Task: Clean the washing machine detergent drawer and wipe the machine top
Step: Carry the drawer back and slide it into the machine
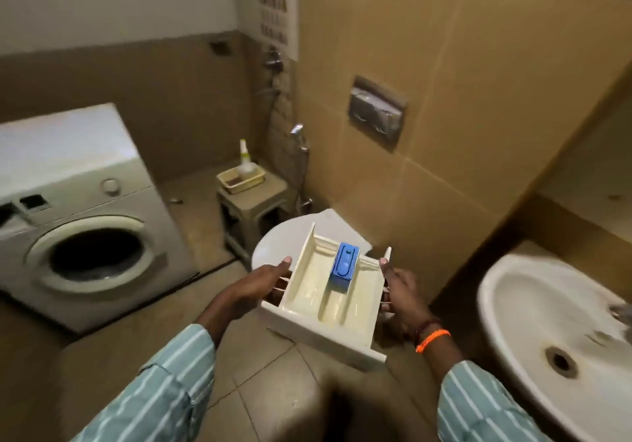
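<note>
Drawer between both hands' grip

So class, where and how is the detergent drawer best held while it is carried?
By its two long side walls, one hand from each side, as the left hand and right hand hold the drawer now: it is wide, open-topped, and stays level.

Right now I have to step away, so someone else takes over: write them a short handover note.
Left hand and right hand each grip a side of the detergent drawer, held in the air between the washing machine and the sink.
Done: drawer is out of the machine.
Blue insert sits in its middle compartment.
Left: clean the drawer, probably at the sink, refit it, wipe the machine top. No cloth in sight.
</note>
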